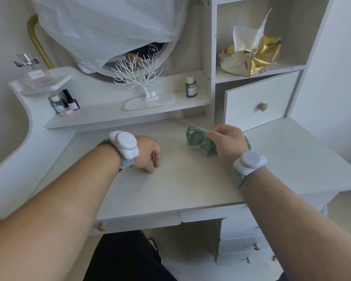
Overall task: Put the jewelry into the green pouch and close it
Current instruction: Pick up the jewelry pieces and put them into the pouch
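Now the right hand (224,141) pinches the sheer green pouch (198,141) on the desk (190,183); the left hand (148,154) sits curled, contents hidden. Jewelry could snag the mesh.

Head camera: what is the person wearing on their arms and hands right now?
Both forearms are bare, with no sleeves in view. Each wrist carries a rounded white plastic device on a grey strap with green edging: one behind the left hand, one behind the right hand. No gloves and no rings show.

A white dressing table (170,185) bears a green pouch (198,139).
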Available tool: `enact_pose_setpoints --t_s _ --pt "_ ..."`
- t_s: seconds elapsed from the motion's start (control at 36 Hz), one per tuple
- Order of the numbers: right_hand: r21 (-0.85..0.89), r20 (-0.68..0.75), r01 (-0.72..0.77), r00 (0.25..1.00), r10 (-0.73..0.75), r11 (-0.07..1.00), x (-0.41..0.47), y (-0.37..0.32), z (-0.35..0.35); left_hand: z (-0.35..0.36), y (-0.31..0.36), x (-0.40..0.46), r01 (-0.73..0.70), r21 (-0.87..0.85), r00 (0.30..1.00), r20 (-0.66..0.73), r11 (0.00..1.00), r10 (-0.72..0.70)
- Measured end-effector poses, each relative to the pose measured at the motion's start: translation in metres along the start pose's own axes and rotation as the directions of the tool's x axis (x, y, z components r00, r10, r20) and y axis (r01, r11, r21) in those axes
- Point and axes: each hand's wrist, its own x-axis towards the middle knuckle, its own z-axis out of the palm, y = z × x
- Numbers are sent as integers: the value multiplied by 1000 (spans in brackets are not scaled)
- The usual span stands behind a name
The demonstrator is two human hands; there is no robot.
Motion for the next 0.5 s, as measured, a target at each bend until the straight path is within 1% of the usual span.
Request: enact_pose_setpoints --t_s 0.11,0.17,0.19,0.25,0.31,0.39,0.44,0.5 --pt "-14 0 5 1000 -5 1000 1 0 0 1 10 7 -35 -56 999 -35 998 33" --pt "-20 13 6 1000 -6 1000 0 0 1 2 17 12 -61 -128 994 -96 990 49" --pt "-13 21 3 1000 -2 1000 0 -1 1 2 22 15 -75 -189 987 -151 979 46" --pt "-13 30 -1 1000 2 1000 -2 -2 2 1 31 21 -107 -379 960 -279 919 -3" --pt "-30 33 5 999 -4 1000 -3 -2 3 -2 41 26 -158 -541 925 -374 826 -68" --pt "-40 21 9 1000 -8 999 -4 -3 3 -9 54 33 -223 -626 906 -416 747 -78" --pt "-47 12 4 1000 -4 999 -4 -4 2 -11 58 34 -234 -657 908 -412 717 -81" --pt "-55 3 1 1000 -1 998 -4 -4 0 -11 56 36 -220 -686 905 -410 694 -117"
